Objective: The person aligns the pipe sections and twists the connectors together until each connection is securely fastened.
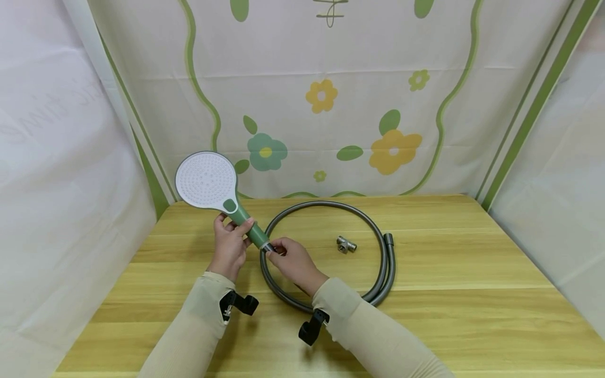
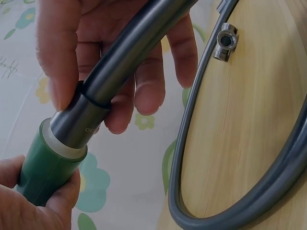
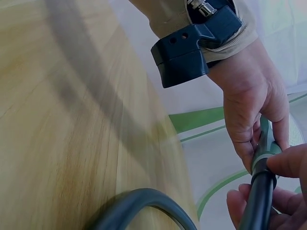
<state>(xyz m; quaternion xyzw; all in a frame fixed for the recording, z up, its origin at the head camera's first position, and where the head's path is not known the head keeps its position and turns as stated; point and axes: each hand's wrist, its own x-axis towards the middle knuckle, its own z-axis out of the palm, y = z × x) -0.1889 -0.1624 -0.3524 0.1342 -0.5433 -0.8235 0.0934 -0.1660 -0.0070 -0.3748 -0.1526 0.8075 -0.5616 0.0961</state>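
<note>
A green shower head (image 1: 206, 179) with a white round spray face is held up, tilted, above the left of the table. My left hand (image 1: 230, 247) grips its green handle (image 2: 50, 165). At the handle's lower end, my right hand (image 1: 298, 265) pinches the dark collar (image 2: 79, 120) of a grey shower hose (image 2: 136, 45) between thumb and fingers. The collar sits against the white ring at the handle's end; how far it is threaded on is hidden. From there the hose runs down and loops on the table, its other end fitting (image 1: 388, 239) lying at the right.
Inside the hose loop lies a small metal tee fitting (image 1: 346, 244). The wooden table (image 1: 472, 294) extends to the right and front. Fabric walls with printed flowers (image 1: 267, 152) stand behind and at both sides. Each wrist wears a black camera mount (image 1: 312, 328).
</note>
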